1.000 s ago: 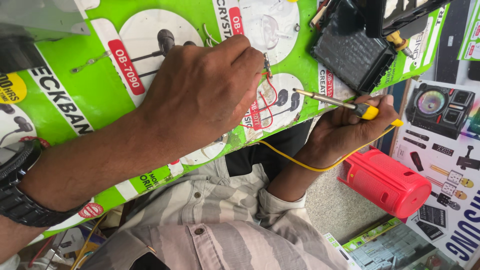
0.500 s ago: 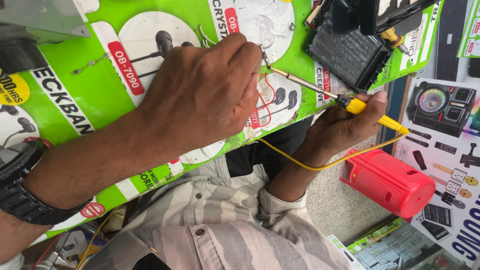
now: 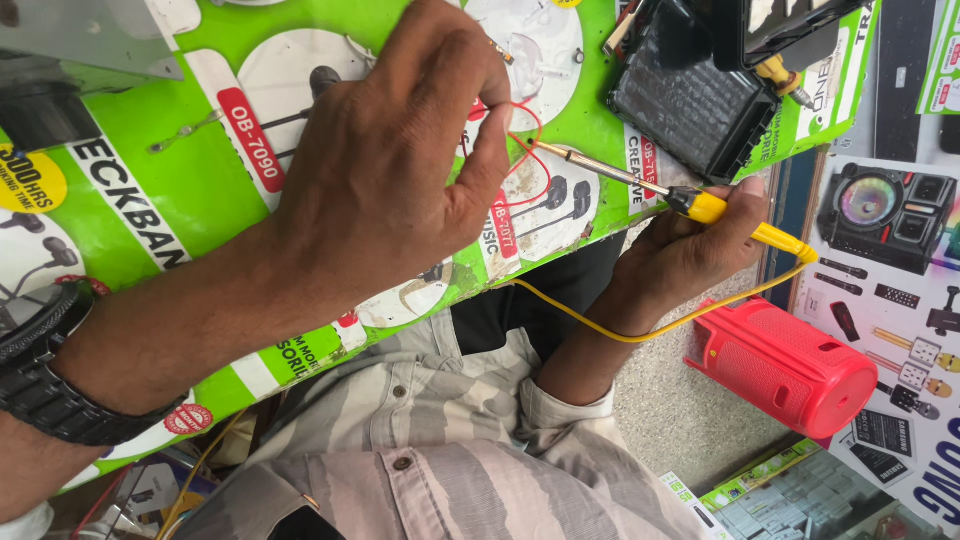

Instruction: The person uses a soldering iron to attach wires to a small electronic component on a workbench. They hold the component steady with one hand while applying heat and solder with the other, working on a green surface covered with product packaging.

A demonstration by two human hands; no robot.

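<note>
The left hand (image 3: 385, 190) lies curled over the green printed sheet (image 3: 150, 190), its fingers closed in a pinch on a thin red wire (image 3: 520, 150) that loops out from under the fingertips; a dark wristwatch (image 3: 45, 385) sits on that wrist. Compared with half a second ago, this hand has shifted up the sheet and the red loop now shows clear beside its thumb, so the wire end seems freshly gathered and steadied. To its right, the soldering iron (image 3: 640, 185) has drawn back: its metal tip, which a moment ago reached in under the left fingers, now points at the wire loop from just apart, not touching it as far as can be seen. The right hand (image 3: 685, 265) grips the iron's yellow handle firmly, fingers wrapped shut around it, with the yellow cord (image 3: 640, 330) trailing down below the wrist. I judge the iron is between touches on the joint. Above the right hand lies an open black device casing (image 3: 690, 95); to its far right, low, a red cylindrical speaker (image 3: 785, 365) lies on its side
</note>
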